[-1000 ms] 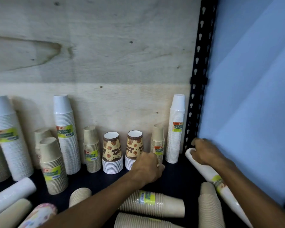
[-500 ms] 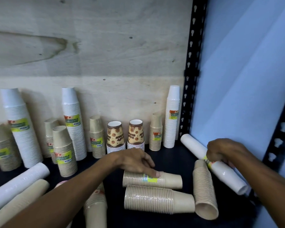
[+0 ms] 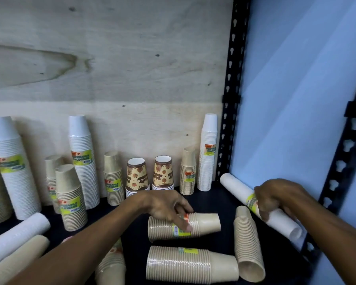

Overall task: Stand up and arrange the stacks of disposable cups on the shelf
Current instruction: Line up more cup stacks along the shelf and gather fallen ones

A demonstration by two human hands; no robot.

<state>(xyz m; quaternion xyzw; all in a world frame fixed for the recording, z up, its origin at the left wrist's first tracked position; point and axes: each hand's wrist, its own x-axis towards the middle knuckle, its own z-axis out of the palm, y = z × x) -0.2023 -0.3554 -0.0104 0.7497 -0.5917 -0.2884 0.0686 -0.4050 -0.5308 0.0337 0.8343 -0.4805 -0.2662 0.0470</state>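
Observation:
My right hand (image 3: 275, 198) grips a long white cup stack (image 3: 236, 187) that lies on its side along the right edge of the dark shelf (image 3: 212, 202). My left hand (image 3: 167, 206) rests with its fingers over a lying beige cup stack (image 3: 206, 222) in the middle. Another beige stack (image 3: 191, 266) lies in front of it, and a third beige stack (image 3: 248, 243) lies lengthwise to the right. Several stacks stand upright along the back, among them a tall white stack (image 3: 209, 153) and two brown patterned stacks (image 3: 162, 173).
A plywood back wall (image 3: 111, 68) closes the shelf. A black perforated upright (image 3: 232, 89) stands at the back right, another upright (image 3: 341, 161) at the front right. More lying stacks, a white one (image 3: 17, 235) and a beige one (image 3: 14, 262), sit at the lower left.
My right hand has slid from the white stack's far end to its middle. My left hand has come down from near the upright stacks onto the lying beige stack. The view has tilted downward.

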